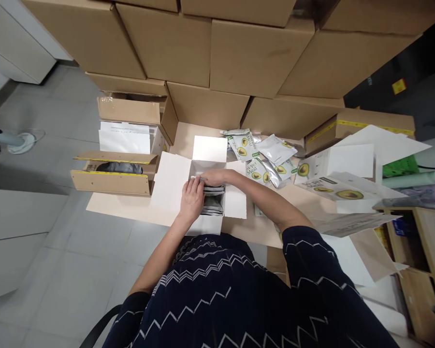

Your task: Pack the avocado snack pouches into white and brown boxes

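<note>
A small white box (pixel 174 181) stands with its flaps spread on a sheet of cardboard (pixel 112 205). Silver pouches (pixel 213 205) are stacked upright inside it. My left hand (pixel 191 199) lies over the box's left side, its fingers curled on the top edge of the pouches. My right hand (pixel 214 177) reaches in from the right, its fingers closed on the pouches at the far end of the box. A loose pile of avocado-printed pouches (pixel 264 157) lies just right of the box.
Stacked brown cartons (pixel 210 58) form a wall behind. An open carton (pixel 112 181) with grey contents and another holding white sheets (pixel 125 137) sit to the left. Flat white avocado-printed boxes (pixel 329 186) lie to the right, beside a wooden shelf (pixel 416 251).
</note>
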The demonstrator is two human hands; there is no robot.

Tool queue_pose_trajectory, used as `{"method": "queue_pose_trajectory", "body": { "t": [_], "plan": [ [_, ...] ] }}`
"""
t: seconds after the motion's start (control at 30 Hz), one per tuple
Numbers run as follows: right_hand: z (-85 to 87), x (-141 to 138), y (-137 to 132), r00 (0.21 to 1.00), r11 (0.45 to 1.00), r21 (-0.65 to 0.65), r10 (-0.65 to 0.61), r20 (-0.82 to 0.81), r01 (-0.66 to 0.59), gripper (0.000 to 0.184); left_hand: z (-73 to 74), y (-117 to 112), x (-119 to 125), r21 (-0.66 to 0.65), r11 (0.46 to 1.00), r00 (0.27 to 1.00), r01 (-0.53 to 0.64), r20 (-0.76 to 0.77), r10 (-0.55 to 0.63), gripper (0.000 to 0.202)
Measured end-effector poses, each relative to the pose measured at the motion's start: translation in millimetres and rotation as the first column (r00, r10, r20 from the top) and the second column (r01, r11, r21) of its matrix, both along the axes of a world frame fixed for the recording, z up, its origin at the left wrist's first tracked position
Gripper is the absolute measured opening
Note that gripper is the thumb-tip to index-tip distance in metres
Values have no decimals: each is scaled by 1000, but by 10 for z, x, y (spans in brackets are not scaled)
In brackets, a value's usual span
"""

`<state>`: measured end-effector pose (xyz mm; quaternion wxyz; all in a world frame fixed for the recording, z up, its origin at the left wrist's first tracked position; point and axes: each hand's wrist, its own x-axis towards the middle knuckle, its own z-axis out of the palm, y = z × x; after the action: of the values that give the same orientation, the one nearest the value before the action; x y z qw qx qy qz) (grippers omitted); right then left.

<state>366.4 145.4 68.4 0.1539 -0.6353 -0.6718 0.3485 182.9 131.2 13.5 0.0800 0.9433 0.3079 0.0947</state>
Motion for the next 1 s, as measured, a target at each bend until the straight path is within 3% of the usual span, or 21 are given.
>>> {"method": "queue_pose_trajectory", "body": {
  "t": [0.03,0.07,0.13,0.17,0.23,0.3,0.33,0.4,0.47,0.57,0.67,0.73,0.83,0.93,1.0],
  "plan": [
    [83,83,-54,1000,1000,5,10,-29,-10,3,-5,0,-2,0,1000,1000,3,-5,-3,40],
    [169,200,-122,997,1000,14,16,-78,-15,9,-8,0,-5,2,1000,1000,7,-6,-7,40],
    [301,520,-297,965,985,109,-107,-239,136,25,-9,-2,-12,7,1000,1000,17,-1,-17,38],
    [324,710,-398,917,942,165,-225,-330,291,30,-8,-4,-14,9,1000,1000,19,4,-19,38],
    [251,1081,-613,766,765,220,-485,-423,606,35,-5,-5,-16,11,1000,1000,17,13,-17,38],
    [23,1343,-823,638,611,194,-697,-327,767,41,-2,-6,-14,15,1000,1000,15,14,-15,37],
    [-134,1404,-920,612,594,145,-766,-199,791,46,0,-6,-12,18,1000,1000,17,11,-17,37],
    [-495,1374,-1087,626,628,-25,-770,125,778,67,3,-5,-8,23,1000,1000,21,3,-21,37],
    [-857,1189,-1223,653,647,-160,-660,372,746,88,7,-5,-6,29,999,1000,23,-3,-23,36],
    [-1272,854,-1376,630,688,-108,-574,523,717,79,14,-9,-7,28,999,1000,18,-1,-18,36],
    [-1425,720,-1454,591,704,-9,-588,552,710,67,20,-13,-11,14,1000,1000,14,5,-14,35],
    [-1368,780,-1466,601,704,-22,-588,541,710,66,22,-14,-13,16,1000,1000,15,2,-15,35],
    [-1081,1002,-1470,610,677,-30,-642,465,735,63,20,-13,-13,20,1000,1000,14,-5,-14,35],
    [-614,1209,-1515,525,564,76,-804,281,822,53,15,-11,-14,13,1000,1000,13,-7,-13,34],
    [-244,1255,-1566,461,462,172,-886,49,870,48,13,-11,-14,0,1000,1000,10,-2,-10,34]
  ]
}}
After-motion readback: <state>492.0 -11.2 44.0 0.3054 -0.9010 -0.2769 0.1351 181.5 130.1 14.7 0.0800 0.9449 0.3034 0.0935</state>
